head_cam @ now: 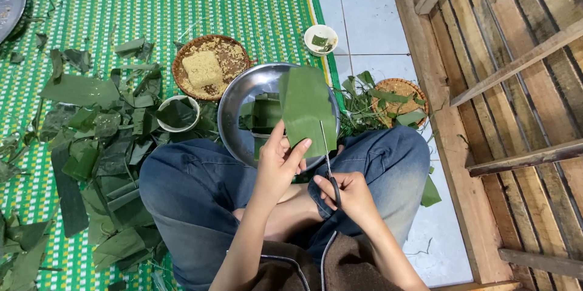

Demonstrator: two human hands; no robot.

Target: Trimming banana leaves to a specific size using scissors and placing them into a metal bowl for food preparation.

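Green leaf piece (305,109) pinched upright in the left hand (280,166), thumb in front and fingers curled behind its lower edge, right over the near rim of the steel basin (238,100). Right hand (349,197) closed through the handles of the scissors (328,166), blades narrow and pointing up at the leaf's right edge.

Containers: basin holding folded leaf squares; woven basket (209,66) just far-left of it with a tan crumbly block inside; white bowl (178,114) near-left with a dark leaf in it; small white cup (320,39) further off on the tile with green bits; second woven tray (399,101) to the right, piled with leaf strips.

Leaf scraps (100,139) all over the green checked mat (182,0) on the left. Wooden frame (449,127) boxing in the right side; bare white tile (370,18) at the far end between mat and frame.
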